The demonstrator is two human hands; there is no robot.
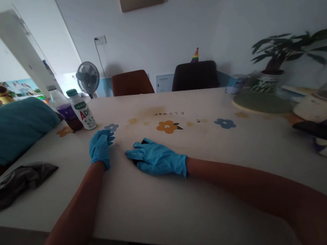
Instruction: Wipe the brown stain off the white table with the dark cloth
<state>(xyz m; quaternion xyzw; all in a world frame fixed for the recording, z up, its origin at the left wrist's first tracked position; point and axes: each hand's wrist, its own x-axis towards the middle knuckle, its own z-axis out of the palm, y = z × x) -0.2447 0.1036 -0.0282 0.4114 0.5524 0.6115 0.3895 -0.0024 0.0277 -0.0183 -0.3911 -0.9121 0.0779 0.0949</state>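
My right hand (158,157), in a blue glove, lies palm down on the white table (172,205). Under its fingers is a small black thing, perhaps a sponge or pad; only dark edges of it show. My left hand (101,147), gloved in blue too, rests on the tabletop to the left, holding nothing that I can see, its fingers loosely bent and a little apart. Just beyond it stand a white bottle with a green cap (83,111) and a clear bottle with a purple label (68,114). A crumpled dark grey cloth (23,181) lies at the left.
Flower prints (167,127) mark the tabletop, with a yellowish stain (149,111) behind them. On the right are a potted plant (271,69), a green round mat (257,101) and a cream-coloured container (325,106). Brown (131,83) and black (195,75) chairs stand behind.
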